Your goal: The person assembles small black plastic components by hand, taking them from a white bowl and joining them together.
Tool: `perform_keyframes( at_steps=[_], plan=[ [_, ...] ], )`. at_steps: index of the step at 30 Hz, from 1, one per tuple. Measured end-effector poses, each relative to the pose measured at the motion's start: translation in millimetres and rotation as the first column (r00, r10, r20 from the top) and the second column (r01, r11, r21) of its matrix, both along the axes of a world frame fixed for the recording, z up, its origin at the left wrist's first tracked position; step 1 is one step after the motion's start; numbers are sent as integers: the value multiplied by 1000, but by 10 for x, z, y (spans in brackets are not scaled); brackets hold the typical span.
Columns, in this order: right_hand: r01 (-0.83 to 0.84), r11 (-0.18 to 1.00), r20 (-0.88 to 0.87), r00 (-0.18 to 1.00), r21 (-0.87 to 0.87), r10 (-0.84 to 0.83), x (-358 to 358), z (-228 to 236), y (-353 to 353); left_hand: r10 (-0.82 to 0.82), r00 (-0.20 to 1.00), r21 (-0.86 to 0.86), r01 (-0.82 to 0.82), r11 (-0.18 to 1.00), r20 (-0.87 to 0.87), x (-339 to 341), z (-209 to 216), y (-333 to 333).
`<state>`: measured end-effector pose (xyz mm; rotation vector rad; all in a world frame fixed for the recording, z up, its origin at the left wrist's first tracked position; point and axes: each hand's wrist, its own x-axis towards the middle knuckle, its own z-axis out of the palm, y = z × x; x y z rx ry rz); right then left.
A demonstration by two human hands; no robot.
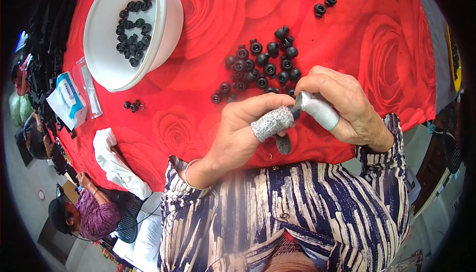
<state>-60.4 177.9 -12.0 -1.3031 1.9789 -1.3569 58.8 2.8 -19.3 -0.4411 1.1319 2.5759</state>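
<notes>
My left hand (pixel 238 128) and my right hand (pixel 342 98) meet at the table's near side. Between their thumb tips and fingers is a small black cord lock (pixel 296 114), mostly hidden by the fingers. Both hands pinch it. A speckled grey finger sleeve (pixel 271 123) covers my left thumb, and another left finger wears one too. On my right thumb sits a pale grey finger sleeve (pixel 320 112). Just beyond my hands lies a loose heap of round black cord locks (pixel 262 69).
A white plastic bowl (pixel 171 29) at the far left holds several cord locks. Two more cord locks (pixel 320 10) lie at far right. Small black parts (pixel 133 106), a tissue pack (pixel 69 98) and a white cloth (pixel 111 158) lie left. Another person (pixel 96 212) works at lower left.
</notes>
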Motion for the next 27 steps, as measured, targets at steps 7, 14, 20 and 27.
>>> perform_keyframes(
  at_steps=[7,14,20,27],
  plan=[
    [-22,999,30,999,27,21,-8,8,24,-25,1000,26,24,999,12,5,-9,2],
    [-19,999,30,999,38,18,0,14,17,-27,1000,65,26,998,10,17,-34,0],
    [-33,999,21,999,34,32,-25,8,13,-25,998,76,22,997,49,9,-27,4],
    [-296,954,-186,936,40,298,5,75,-8,159,983,106,-168,980,91,-48,-28,-72]
  ],
)
